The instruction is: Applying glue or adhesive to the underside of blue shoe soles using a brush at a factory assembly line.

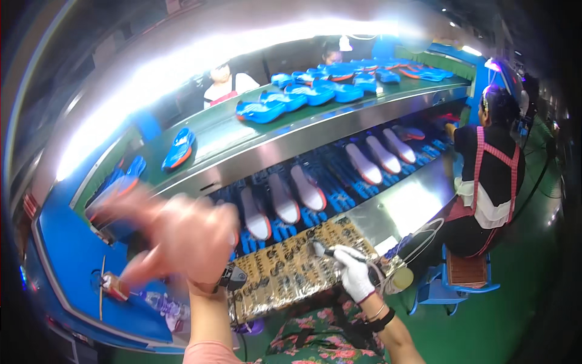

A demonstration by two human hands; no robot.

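Note:
My left hand (188, 239), bare and smeared by motion, is raised at the left, in front of the blue upper shoes (115, 182) at the belt's left end. Whether its fingers hold anything does not show. In a white glove, my right hand (356, 276) closes around a slim dark-handled applicator (330, 252) with a pale tip, over the tape-covered bench top (279, 279). A thin hose runs near that hand. Beyond the bench, several shoe soles (286, 200) with pale grey tops and orange edges lie on the lower conveyor.
Blue shoe uppers (309, 91) cluster on the green upper belt (224, 136); a single blue one (179, 148) lies further left. A plastic bottle (160, 302) stands on the blue left table. One person (494, 164) sits at the right on a blue stool (464, 273); others are behind the belt.

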